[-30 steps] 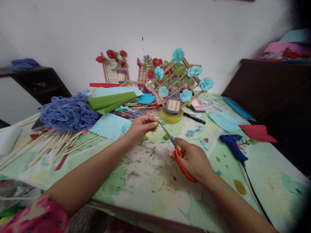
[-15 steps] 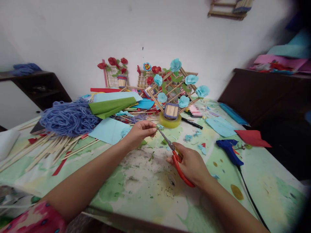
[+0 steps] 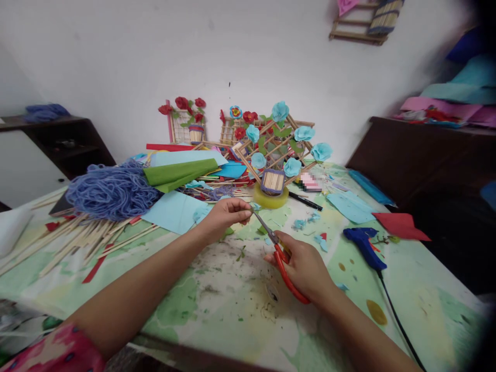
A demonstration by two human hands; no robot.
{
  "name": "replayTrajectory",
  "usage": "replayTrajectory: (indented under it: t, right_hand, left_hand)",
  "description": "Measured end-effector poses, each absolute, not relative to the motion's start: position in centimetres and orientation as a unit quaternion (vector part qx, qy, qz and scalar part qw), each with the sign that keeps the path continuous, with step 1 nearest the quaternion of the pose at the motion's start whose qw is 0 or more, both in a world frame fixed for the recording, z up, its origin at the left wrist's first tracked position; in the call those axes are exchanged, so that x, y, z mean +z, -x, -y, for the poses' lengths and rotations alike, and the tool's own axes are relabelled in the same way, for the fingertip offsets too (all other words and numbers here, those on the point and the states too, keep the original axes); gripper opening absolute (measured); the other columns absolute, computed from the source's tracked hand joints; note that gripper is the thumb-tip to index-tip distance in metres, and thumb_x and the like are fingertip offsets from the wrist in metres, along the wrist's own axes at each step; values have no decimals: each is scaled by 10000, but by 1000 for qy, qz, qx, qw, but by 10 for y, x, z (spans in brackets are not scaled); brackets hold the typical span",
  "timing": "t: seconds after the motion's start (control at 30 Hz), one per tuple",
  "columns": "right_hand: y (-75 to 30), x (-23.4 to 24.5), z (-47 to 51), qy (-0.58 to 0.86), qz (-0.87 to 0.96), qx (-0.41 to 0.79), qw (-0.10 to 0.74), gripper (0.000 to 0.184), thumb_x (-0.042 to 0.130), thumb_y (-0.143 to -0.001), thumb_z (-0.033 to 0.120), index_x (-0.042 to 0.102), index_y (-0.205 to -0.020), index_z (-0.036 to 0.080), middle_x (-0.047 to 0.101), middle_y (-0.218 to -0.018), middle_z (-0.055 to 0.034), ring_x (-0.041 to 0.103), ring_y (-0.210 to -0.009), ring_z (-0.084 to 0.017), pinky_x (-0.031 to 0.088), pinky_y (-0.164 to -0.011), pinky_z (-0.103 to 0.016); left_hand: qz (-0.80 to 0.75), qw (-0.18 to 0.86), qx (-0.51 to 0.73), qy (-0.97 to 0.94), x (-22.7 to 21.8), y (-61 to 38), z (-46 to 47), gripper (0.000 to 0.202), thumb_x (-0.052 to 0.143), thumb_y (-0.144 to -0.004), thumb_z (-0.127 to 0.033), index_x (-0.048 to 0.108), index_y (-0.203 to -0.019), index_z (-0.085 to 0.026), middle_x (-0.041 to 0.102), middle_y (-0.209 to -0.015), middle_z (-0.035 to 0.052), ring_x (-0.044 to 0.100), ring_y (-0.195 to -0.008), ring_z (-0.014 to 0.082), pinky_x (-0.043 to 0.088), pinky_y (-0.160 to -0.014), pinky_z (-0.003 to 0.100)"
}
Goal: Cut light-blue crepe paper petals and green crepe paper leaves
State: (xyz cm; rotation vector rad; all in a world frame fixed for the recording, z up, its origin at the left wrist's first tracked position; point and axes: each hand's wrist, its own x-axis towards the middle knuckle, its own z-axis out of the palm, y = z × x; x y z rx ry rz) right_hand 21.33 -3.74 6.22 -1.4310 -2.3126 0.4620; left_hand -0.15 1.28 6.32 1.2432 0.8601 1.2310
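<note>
My right hand (image 3: pixel 304 263) is closed round the handles of red-handled scissors (image 3: pixel 284 271), whose blades point up and left. The blade tips meet the fingertips of my left hand (image 3: pixel 228 214), which is pinched; whatever it holds is too small to make out. Behind the hands stands a diamond-shaped stick lattice (image 3: pixel 273 147) with light blue paper flowers (image 3: pixel 292 167), green leaves and a small stick basket (image 3: pixel 273 182). A yellowish tape roll (image 3: pixel 270 199) sits below the basket. Green and blue paper scraps (image 3: pixel 299 223) lie about the hands.
On the left lie blue yarn (image 3: pixel 112 192), thin sticks (image 3: pixel 73 237), green paper (image 3: pixel 180 174) and light blue paper (image 3: pixel 174 209). To the right are a blue glue gun (image 3: pixel 366 248) with a black cord, red paper (image 3: pixel 401 226) and a black pen (image 3: pixel 305 200). Red-flowered lattices (image 3: pixel 180 124) lean at the wall.
The camera view has tilted up slightly, so everything sits a little lower. My hands and the scissors keep nearly the same place, with the blade tips still at my left fingertips.
</note>
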Motion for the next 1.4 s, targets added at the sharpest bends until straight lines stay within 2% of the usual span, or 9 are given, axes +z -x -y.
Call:
replayTrajectory:
  t: [0.13, 0.53, 0.8, 1.03, 1.4]
  right_hand:
    - [-213, 68, 39, 512, 821, 169, 186, 353, 465, -803, 409, 554, -1105, 250, 522, -539, 28, 501, -531, -164, 293, -516, -229]
    - [-213, 61, 37, 513, 823, 147, 194, 358, 464, -804, 412, 550, -1121, 272, 554, -547, 30, 527, -544, -167, 316, -526, -230]
    - [-213, 61, 37, 516, 820, 149, 197, 381, 463, -810, 460, 552, -1126, 266, 591, -586, 20, 539, -562, -168, 333, -533, -236]
    - [-213, 62, 37, 522, 816, 158, 190, 413, 467, -800, 548, 556, -1101, 280, 561, -556, 31, 536, -559, -170, 323, -525, -239]
    - [-213, 60, 37, 532, 809, 157, 192, 438, 470, -791, 564, 558, -1103, 268, 582, -575, 20, 545, -571, -175, 311, -529, -241]
  left_hand:
    - [-367, 558, 518, -535, 63, 2, -13, 228, 753, -610, -287, 628, -713, -125, 588, -568, -1, 506, -515, 85, 411, -550, 227]
    - [-369, 562, 512, -535, 66, 3, -12, 216, 745, -616, -277, 622, -719, -132, 587, -565, -7, 499, -511, 79, 396, -545, 219]
    - [-374, 556, 521, -529, 65, 4, -14, 220, 755, -604, -268, 638, -738, -140, 587, -577, -10, 503, -527, 79, 393, -557, 221]
    - [-384, 521, 558, -519, 65, 4, -14, 232, 755, -603, -256, 636, -764, -139, 580, -626, -11, 509, -571, 82, 415, -588, 222]
    - [-366, 504, 594, -509, 66, 4, -13, 218, 744, -616, -222, 634, -790, -151, 570, -692, -14, 517, -632, 82, 429, -629, 215]
